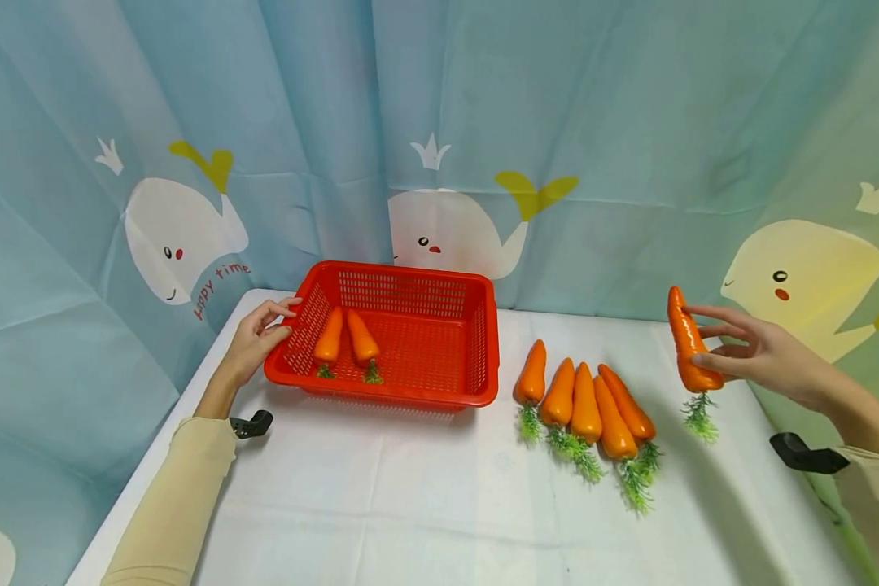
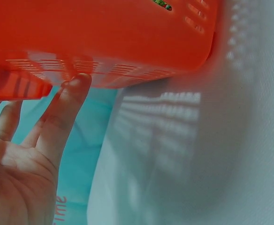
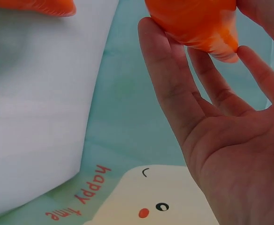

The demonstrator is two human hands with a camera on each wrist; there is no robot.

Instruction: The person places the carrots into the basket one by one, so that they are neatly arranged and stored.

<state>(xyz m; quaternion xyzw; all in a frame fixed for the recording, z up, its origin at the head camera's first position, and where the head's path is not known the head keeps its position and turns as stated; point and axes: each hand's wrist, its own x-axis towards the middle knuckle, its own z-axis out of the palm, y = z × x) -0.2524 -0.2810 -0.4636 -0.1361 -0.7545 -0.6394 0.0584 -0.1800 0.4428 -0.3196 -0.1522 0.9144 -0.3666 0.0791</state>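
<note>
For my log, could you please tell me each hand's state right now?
Left hand: open, touching the red perforated plastic basket.
Right hand: holding a glossy orange tapered carrot.

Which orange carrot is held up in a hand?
The glossy, tapered orange carrot farthest right, pinched in the right hand; five loose carrots lie on the white tabletop, two carrots in the slotted red plastic basket.
</note>
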